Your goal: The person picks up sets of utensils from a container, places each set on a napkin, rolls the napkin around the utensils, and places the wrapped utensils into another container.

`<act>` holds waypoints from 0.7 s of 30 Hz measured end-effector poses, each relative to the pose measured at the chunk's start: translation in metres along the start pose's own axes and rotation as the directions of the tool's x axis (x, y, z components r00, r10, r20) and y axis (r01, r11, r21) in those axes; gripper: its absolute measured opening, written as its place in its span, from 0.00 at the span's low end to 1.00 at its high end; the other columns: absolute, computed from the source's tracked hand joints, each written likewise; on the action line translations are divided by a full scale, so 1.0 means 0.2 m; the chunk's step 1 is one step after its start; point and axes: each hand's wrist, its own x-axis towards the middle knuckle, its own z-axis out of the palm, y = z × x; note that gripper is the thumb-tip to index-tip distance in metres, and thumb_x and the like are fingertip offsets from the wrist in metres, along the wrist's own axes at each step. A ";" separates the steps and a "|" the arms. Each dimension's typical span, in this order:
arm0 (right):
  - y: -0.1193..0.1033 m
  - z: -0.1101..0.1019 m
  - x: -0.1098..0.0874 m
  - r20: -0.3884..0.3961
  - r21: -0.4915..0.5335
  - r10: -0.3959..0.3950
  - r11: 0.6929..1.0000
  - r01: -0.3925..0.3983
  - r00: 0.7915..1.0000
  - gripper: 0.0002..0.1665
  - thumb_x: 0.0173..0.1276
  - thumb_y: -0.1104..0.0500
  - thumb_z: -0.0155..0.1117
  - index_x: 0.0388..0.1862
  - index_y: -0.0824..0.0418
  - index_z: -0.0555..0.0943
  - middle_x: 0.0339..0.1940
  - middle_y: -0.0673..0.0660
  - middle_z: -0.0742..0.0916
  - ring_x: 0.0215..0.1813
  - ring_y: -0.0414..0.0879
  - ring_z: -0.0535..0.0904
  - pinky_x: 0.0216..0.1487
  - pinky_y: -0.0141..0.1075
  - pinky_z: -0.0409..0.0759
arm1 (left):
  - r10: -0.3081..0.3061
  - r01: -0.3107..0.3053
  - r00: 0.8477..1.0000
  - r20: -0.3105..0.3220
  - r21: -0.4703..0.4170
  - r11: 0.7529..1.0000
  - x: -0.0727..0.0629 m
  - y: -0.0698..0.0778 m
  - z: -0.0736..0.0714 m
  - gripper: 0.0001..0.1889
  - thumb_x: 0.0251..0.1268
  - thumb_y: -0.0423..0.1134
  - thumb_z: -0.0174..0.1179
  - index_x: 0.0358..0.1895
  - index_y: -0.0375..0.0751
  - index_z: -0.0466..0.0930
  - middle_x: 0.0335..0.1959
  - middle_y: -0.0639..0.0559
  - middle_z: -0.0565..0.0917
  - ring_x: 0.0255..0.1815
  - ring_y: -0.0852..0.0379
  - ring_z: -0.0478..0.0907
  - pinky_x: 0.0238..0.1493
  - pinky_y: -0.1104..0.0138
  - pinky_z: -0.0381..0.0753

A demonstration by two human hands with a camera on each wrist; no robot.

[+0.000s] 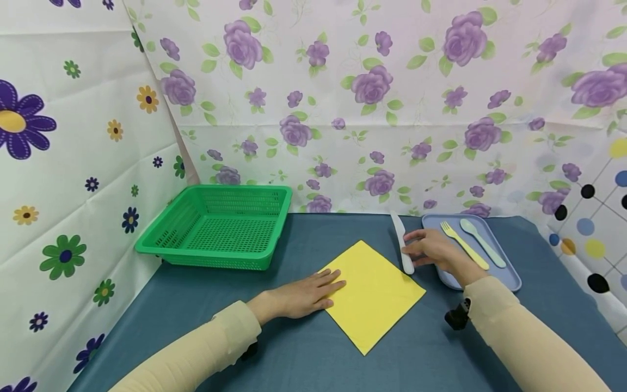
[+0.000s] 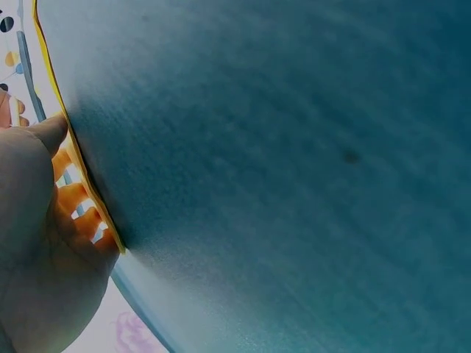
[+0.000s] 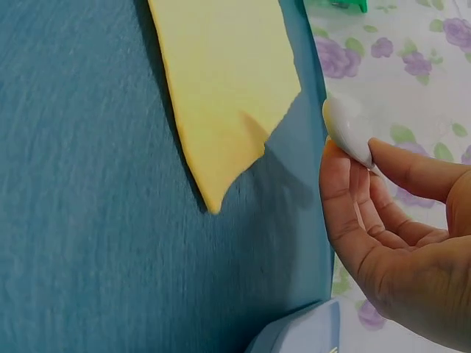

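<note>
A yellow folded napkin (image 1: 369,296) lies flat on the table, turned like a diamond. My left hand (image 1: 306,295) rests on its left corner with the fingers spread and straight. Just above the table my right hand (image 1: 433,250) pinches a white plastic knife (image 1: 403,245) between thumb and fingers, near the napkin's right side. In the right wrist view the knife (image 3: 347,131) is seen nearly end-on at the fingertips. On a blue tray (image 1: 509,277) to the right lie a yellow fork (image 1: 465,246) and a pale green spoon (image 1: 482,242).
A green plastic basket (image 1: 215,256) stands at the back left of the dark blue table (image 1: 294,359). Flowered cloth (image 1: 313,81) hangs behind the table, with more patterned cloth on the left and right.
</note>
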 end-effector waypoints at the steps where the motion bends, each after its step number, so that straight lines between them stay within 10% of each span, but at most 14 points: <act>1: 0.00 0.00 0.00 0.001 0.003 0.000 1.000 0.000 1.000 0.29 0.75 0.60 0.69 0.69 0.71 0.73 0.47 0.60 0.83 0.44 0.51 0.81 0.46 0.44 0.88 | 0.001 -0.001 1.000 0.001 0.001 1.000 0.00 0.00 0.00 0.31 0.89 0.52 0.38 0.87 0.52 0.47 0.87 0.50 0.43 0.87 0.49 0.37 0.84 0.53 0.47; 21: -0.02 0.09 0.01 0.024 0.046 -0.013 0.999 0.012 1.000 0.29 0.75 0.62 0.67 0.70 0.70 0.73 0.46 0.62 0.85 0.43 0.52 0.83 0.45 0.45 0.88 | -0.011 0.011 1.000 0.013 0.009 1.000 0.00 0.01 -0.01 0.31 0.89 0.51 0.39 0.86 0.52 0.47 0.88 0.50 0.42 0.87 0.49 0.37 0.84 0.53 0.46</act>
